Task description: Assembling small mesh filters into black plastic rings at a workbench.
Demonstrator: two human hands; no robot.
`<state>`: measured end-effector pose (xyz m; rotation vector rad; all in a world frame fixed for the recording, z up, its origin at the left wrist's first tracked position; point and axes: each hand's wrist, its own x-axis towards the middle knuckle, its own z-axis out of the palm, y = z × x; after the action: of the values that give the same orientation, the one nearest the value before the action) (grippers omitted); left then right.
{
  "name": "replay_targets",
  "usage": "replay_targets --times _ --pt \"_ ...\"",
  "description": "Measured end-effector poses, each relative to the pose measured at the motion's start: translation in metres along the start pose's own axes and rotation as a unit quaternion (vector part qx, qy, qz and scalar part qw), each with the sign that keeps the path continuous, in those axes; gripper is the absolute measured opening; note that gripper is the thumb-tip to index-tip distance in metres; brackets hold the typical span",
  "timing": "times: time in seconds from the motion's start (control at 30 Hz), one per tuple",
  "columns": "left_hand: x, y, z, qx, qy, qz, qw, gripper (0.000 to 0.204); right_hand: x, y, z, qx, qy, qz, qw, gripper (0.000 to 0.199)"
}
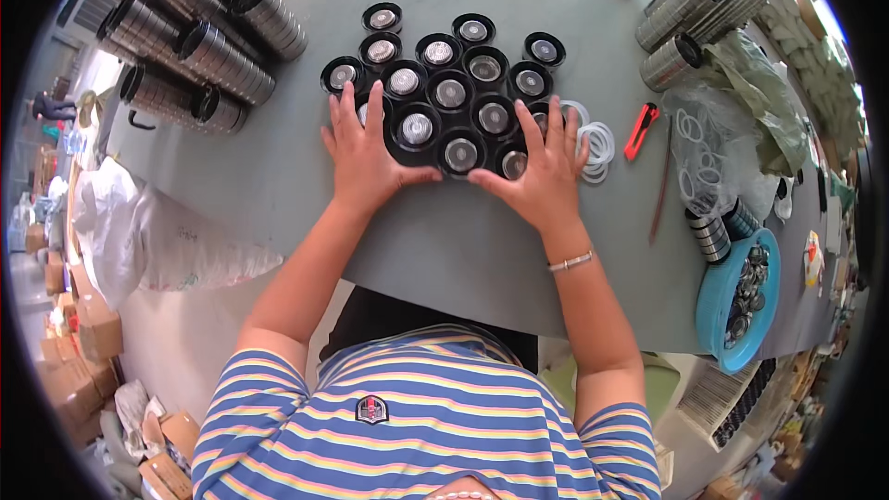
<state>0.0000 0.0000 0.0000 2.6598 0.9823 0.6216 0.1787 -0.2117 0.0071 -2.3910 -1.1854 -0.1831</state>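
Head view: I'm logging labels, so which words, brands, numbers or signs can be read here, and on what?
No text can be read clearly.
White bag: small dark marks and coloured print, too small to read.
Shirt badge: a small emblem, no legible lettering.
Round black parts: any marks on their centres are too small to read.
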Motion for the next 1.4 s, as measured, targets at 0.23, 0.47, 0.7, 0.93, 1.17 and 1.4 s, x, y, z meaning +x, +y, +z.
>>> replay_targets --times 0.23,0.47,0.7,0.93,1.17,1.4 --pt "0.062 0.008 0.013 -0.004 0.051 0.005 0.999 0.145 0.05 0.035 0.007 0.072 0.146 -0.122 0.979 0.076" --pt "-0.012 -0.034 -0.028 -0.099 0.216 0.143 0.961 0.107 -0.095 0.203 -0.13 -0.225 0.266 0.169 0.922 0.064" --pt "-0.038 0.033 -0.015 -0.166 0.135 0.193 0.958 0.071 -0.119 0.268 -0.155 -0.215 0.136 0.225 0.941 0.088" --pt "-0.082 0.098 -0.009 -0.262 0.021 0.274 0.925 0.07 -0.143 0.162 -0.157 -0.156 0.08 0.154 0.972 0.078" --pt "-0.074 0.209 0.005 -0.26 -0.146 0.338 0.893 0.092 -0.179 0.067 -0.145 -0.018 0.073 0.097 0.992 0.087" --pt "-0.026 0.213 0.014 -0.183 -0.265 0.368 0.872 0.079 -0.189 0.077 -0.141 0.146 0.073 0.128 0.978 0.105"
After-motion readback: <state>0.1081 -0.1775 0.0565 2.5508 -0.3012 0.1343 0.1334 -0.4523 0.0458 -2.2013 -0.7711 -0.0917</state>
